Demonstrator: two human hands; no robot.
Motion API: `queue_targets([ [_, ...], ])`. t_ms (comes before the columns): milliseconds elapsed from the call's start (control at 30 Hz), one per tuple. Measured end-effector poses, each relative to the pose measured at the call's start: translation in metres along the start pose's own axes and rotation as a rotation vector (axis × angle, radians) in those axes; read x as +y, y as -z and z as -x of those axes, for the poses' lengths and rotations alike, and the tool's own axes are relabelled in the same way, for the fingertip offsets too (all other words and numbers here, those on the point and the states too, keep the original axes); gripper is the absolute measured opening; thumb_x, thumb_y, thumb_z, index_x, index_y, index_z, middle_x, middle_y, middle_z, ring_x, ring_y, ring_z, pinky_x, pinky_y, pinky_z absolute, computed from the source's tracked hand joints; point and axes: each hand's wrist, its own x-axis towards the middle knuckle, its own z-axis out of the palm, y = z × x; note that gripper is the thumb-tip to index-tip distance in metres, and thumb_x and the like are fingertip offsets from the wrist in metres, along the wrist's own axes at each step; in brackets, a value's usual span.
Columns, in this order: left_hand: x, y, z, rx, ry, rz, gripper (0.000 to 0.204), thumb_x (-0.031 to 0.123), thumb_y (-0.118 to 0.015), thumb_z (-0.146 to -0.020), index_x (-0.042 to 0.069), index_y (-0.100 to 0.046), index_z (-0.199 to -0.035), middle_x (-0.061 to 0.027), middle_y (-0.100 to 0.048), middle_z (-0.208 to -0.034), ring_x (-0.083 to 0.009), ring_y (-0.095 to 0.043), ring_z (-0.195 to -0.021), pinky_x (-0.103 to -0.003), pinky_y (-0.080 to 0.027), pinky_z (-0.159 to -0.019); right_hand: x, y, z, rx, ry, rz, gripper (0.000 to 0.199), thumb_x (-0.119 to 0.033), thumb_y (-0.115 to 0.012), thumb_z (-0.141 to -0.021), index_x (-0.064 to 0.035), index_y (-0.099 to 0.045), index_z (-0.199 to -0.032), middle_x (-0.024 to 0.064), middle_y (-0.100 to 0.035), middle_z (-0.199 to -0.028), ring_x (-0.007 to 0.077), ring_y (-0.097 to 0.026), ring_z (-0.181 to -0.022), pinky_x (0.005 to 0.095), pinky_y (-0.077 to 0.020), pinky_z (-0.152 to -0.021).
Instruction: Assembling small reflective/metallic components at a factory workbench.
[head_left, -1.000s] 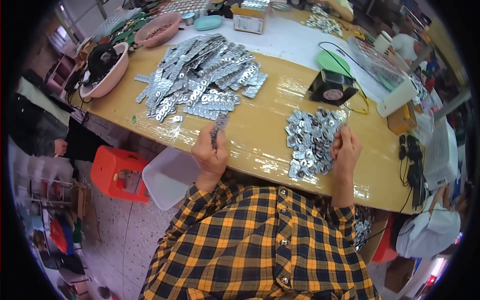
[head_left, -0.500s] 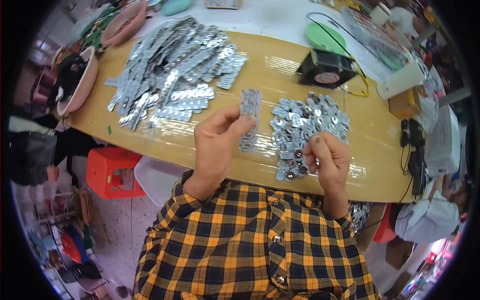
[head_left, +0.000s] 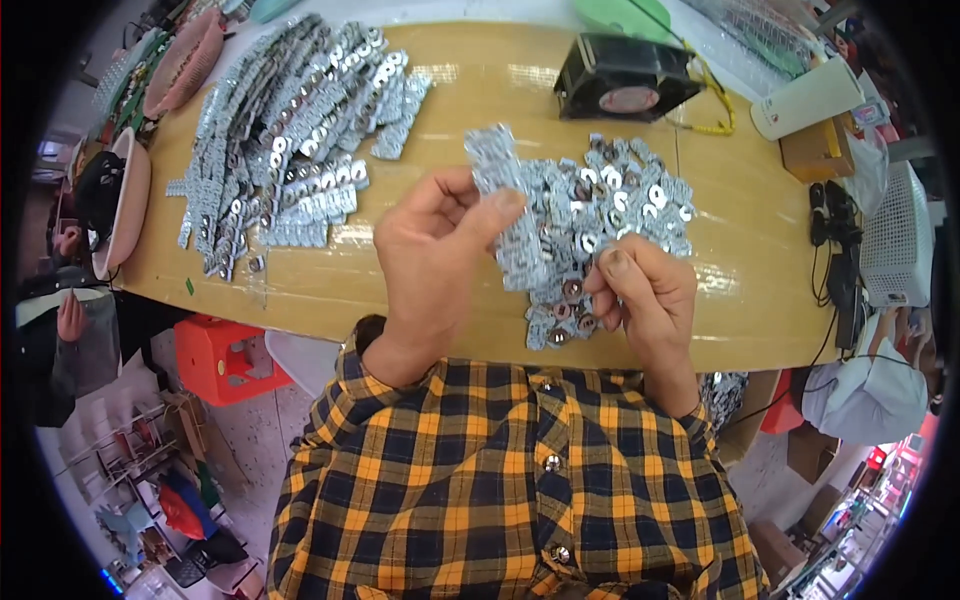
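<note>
My left hand (head_left: 430, 240) pinches a flat, silvery strip (head_left: 522, 256) between thumb and fingers, above the table. The strip leans, its upper end toward the left. Beside it, my right hand (head_left: 652, 290) is closed with thumb against fingers; whatever is between them is too small or hidden to name. Under and behind both hands spreads a heap of small silvery pieces with round shiny discs (head_left: 645, 195), some of it covered by the strip and right hand. A large pile of similar long silvery strips (head_left: 300, 120) lies at the far left.
A black box fan (head_left: 628, 80) with a yellow cable stands behind the heap. Farther right are a white cylinder (head_left: 805, 100) and a cardboard box (head_left: 815, 155). Pink baskets (head_left: 187, 65) sit at the left edge. A red stool (head_left: 215, 355) stands below the table.
The strip in my left hand has gone from nearly upright to tilted and now overlaps the heap. My right hand stays pinched near it. The whole view has shifted a little.
</note>
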Motion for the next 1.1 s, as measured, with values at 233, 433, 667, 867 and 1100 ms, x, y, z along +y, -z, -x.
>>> queue_targets([
  [233,-0.002,0.000,-0.004,0.013,0.012,0.194,0.025,0.002,-0.071,-0.084,-0.002,-0.058,-0.105,-0.0054,-0.065,-0.092,-0.0094,-0.063,-0.074,-0.024,-0.055,-0.061,0.012,-0.009,0.001,-0.059,0.179,0.110,0.026,-0.014,-0.052,-0.097,0.0008,-0.062,-0.078,0.0027,-0.059,-0.065,0.0064,-0.053,-0.054,0.0209,-0.0397,-0.049],
  [433,-0.008,0.001,0.006,0.008,0.027,0.221,0.028,0.001,-0.070,-0.084,-0.001,-0.057,-0.109,-0.0075,-0.065,-0.096,-0.0115,-0.064,-0.078,-0.027,-0.057,-0.064,0.015,-0.018,-0.003,-0.001,0.280,0.113,0.023,-0.008,-0.054,-0.095,0.0026,-0.061,-0.077,0.0050,-0.058,-0.061,0.0102,-0.053,-0.051,0.0245,-0.0400,-0.048],
  [667,-0.016,0.012,0.013,-0.059,0.051,0.165,0.037,0.001,-0.071,-0.084,-0.002,-0.054,-0.116,-0.0086,-0.064,-0.100,-0.0128,-0.064,-0.085,-0.026,-0.054,-0.075,0.013,-0.009,-0.010,0.014,0.390,0.294,0.019,-0.006,-0.057,-0.093,0.0024,-0.060,-0.077,0.0072,-0.053,-0.059,0.0161,-0.052,-0.048,0.0277,-0.0384,-0.046],
  [867,0.025,0.022,-0.021,-0.359,-0.794,-0.935,0.039,0.003,-0.072,-0.077,-0.002,-0.060,-0.114,-0.0069,-0.067,-0.095,-0.0182,-0.065,-0.083,-0.029,-0.050,-0.073,0.003,0.012,-0.020,-0.112,0.433,0.396,0.025,-0.014,-0.054,-0.096,0.0005,-0.059,-0.076,0.0016,-0.051,-0.056,0.0076,-0.049,-0.045,0.0235,-0.0344,-0.043],
  [1100,0.023,0.013,-0.036,-0.916,-0.040,-0.577,0.011,0.007,-0.071,-0.084,0.000,-0.067,-0.091,-0.0021,-0.065,-0.075,-0.0067,-0.059,-0.062,-0.020,-0.044,-0.054,0.000,0.022,-0.027,-0.233,0.501,0.512,0.023,-0.013,-0.056,-0.093,0.0019,-0.057,-0.076,0.0044,-0.051,-0.056,0.0114,-0.049,-0.045,0.0269,-0.0354,-0.043],
])
